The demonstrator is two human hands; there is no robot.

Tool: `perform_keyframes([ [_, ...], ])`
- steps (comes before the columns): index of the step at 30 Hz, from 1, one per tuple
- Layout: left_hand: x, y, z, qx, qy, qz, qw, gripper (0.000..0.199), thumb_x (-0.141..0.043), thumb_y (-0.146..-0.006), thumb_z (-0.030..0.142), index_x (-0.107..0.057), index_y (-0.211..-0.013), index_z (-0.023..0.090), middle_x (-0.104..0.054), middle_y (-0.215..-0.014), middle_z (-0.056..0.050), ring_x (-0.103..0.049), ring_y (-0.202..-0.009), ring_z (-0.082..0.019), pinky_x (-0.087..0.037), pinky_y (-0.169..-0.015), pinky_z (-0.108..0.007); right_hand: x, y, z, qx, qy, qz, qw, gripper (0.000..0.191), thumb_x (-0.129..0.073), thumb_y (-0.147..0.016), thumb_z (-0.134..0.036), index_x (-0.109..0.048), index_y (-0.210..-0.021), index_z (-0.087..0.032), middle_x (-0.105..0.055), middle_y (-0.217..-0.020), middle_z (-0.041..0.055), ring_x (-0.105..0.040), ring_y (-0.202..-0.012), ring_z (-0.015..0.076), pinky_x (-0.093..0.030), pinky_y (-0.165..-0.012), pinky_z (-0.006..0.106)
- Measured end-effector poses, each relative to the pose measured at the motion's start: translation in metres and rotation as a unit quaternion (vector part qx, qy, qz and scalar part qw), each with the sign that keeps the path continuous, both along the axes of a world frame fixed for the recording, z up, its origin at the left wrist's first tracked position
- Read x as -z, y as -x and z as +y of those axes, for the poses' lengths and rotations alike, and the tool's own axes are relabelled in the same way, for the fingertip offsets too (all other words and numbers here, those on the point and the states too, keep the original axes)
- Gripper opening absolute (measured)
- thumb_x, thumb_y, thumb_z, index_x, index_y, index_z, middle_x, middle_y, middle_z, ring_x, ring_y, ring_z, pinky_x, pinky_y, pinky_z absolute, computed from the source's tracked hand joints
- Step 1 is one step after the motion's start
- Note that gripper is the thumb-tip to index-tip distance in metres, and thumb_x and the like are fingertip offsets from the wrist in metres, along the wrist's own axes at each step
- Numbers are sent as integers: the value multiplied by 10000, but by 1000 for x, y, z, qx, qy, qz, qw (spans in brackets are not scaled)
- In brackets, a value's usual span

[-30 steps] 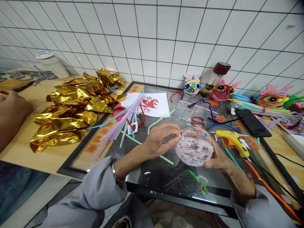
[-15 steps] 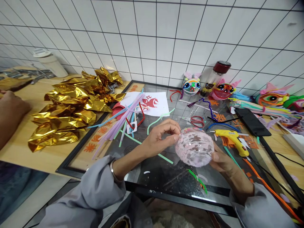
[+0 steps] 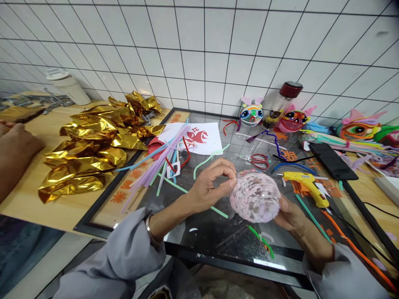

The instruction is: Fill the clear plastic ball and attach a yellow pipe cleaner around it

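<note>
The right hand (image 3: 288,213) I'm watching holds a rounded, fuzzy pale-pink ball with see-through patches (image 3: 254,197) by its right side, above the dark glass tabletop (image 3: 215,234). The left thumb and forefinger nearly meet at its left edge; I can't tell whether that left hand (image 3: 208,187) grips anything. A yellow plastic glue gun (image 3: 304,185) lies right of the ball.

Left hand (image 3: 208,187) pinching, right hand (image 3: 290,214) curled

From where I stand: ball (image 3: 255,197) mottled pale pink, greyish patches. Foil (image 3: 101,143) glossy gold. Glue gun (image 3: 307,187) yellow, phone (image 3: 333,161) black. Paper (image 3: 213,143) white, red motif. Wall (image 3: 191,37) white, black grid lines. Left sleeve (image 3: 124,249) plain grey.
</note>
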State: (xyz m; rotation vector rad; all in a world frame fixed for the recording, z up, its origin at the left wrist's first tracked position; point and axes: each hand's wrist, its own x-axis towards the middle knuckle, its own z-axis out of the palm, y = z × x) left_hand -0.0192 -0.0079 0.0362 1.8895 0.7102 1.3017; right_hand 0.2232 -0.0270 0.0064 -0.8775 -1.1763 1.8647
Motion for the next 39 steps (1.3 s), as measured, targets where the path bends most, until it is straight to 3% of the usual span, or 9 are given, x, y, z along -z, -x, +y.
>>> perform_keyframes([
  [9,6,-3,2,8,78,-58,995,226,-660,-904,387,-667,-878,162,-631,-911,-61,-600,-852,-165,-499,-792,-298,4,2,1,5,-9,0,1000,744,-708,-632,-762,-687,-1196,-278,-776,-1090,104,-700,-1121,354,-530,-994,532],
  [16,6,-3,3,26,80,-66,994,222,-664,-904,386,-683,-897,165,-634,-923,-56,-601,-854,-157,-490,-783,-293,7,0,0,20,25,55,998,462,-783,-650,-648,-761,-978,-323,-795,-998,47,-750,-969,304,-587,-942,495],
  [23,7,0,5,46,33,-40,998,179,-653,-917,346,-674,-885,171,-640,-904,-48,-592,-841,-154,-479,-798,-303,11,-4,1,11,50,51,997,610,-795,-611,-683,-770,-1061,-272,-787,-1061,102,-733,-1038,350,-537,-1006,572],
  [31,2,2,4,37,-3,-20,999,211,-593,-956,353,-649,-877,165,-632,-875,-50,-576,-837,-158,-465,-788,-295,-6,7,-4,8,80,67,995,471,-875,-556,-618,-768,-869,-283,-801,-898,52,-759,-838,247,-623,-873,409],
  [34,5,0,4,20,31,-35,999,216,-609,-943,359,-656,-877,159,-625,-866,-44,-564,-813,-147,-449,-751,-277,-7,8,-4,13,53,85,995,482,-888,-587,-541,-766,-982,-294,-800,-986,41,-755,-943,246,-591,-952,398],
  [39,7,-2,6,20,119,-77,990,232,-678,-888,379,-645,-888,149,-621,-847,-32,-568,-774,-130,-464,-723,-254,-1,4,-1,22,-6,71,997,813,-863,-612,-543,-616,-1341,-280,-684,-1342,95,-603,-1299,332,-429,-1138,508],
])
